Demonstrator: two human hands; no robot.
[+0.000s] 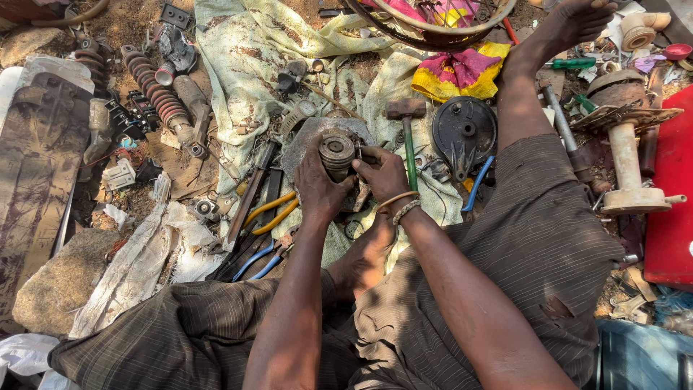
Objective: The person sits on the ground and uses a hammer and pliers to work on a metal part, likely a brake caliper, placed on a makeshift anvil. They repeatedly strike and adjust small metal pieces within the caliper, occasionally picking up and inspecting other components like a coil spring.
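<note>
Ground-level work area seen from above, left to right. Far left of the hands, a long rust-brown metal panel (pixel 40 166) lies flat beside a grey stone (pixel 61 278); nearer, a ribbed red-and-grey shock absorber (pixel 160 97) lies aslant on the soil. Just left of the left hand, yellow-handled pliers (pixel 268 213) and blue-handled pliers (pixel 261 261) lie on a pale, stained cloth (pixel 238 50). The left hand (pixel 317 186) is clenched round the lower side of a dark cylindrical metal part (pixel 337 153), which stands upright on a flat grey stone slab (pixel 307 141) in front of the person. The right hand (pixel 384 173) touches the same part from the right, fingers pinched at its side; whether this grip closes fully on the part or on a small piece against it cannot be told. A beaded bracelet (pixel 406 211) and a thin bangle circle the right wrist. Just right of the right hand lies a hammer (pixel 407 133) with a green handle, then a round black drum plate (pixel 464 131) and a blue-handled tool (pixel 476 182). Beyond, above the hands, a folded pink-and-yellow cloth (pixel 462 72). Far right, a cream-coloured spindle (pixel 626 162) stands before a red flat panel (pixel 671 209).
</note>
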